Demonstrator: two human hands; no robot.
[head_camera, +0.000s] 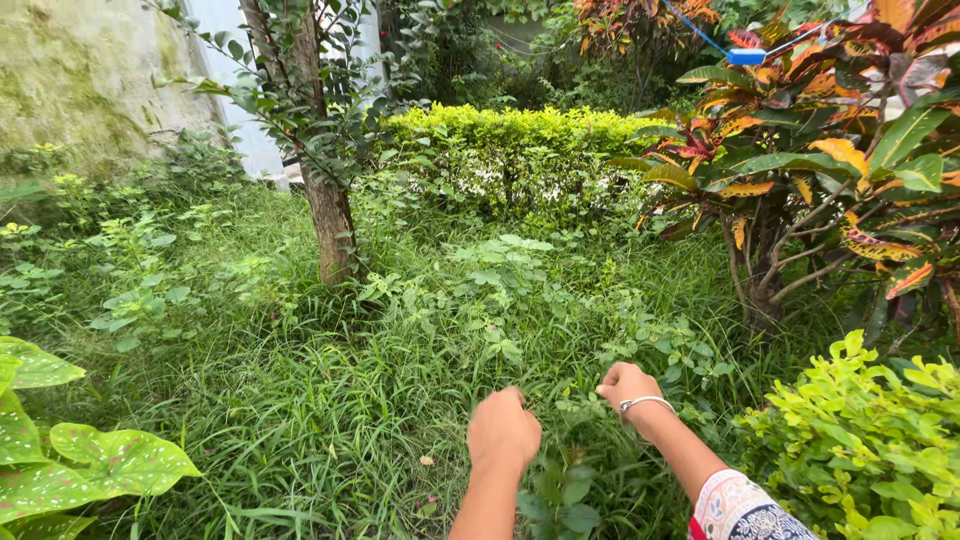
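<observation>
My left hand (503, 428) is down in tall grass and weeds (330, 400) near the bottom middle, its fingers curled and turned away from me; what it grips is hidden. My right hand (626, 385), with a silver bangle on the wrist, is a little to the right, closed among leafy weeds (570, 405). A patterned sleeve (740, 510) covers my right forearm. A dark-leaved plant (565, 490) stands between my arms.
A thin tree trunk (332, 225) rises at middle left. A trimmed yellow-green hedge (520, 140) runs behind. A croton with red and yellow leaves (840, 150) fills the right. A light green shrub (860, 440) is at lower right, and spotted leaves (90, 460) at lower left. A mossy wall (80, 70) stands far left.
</observation>
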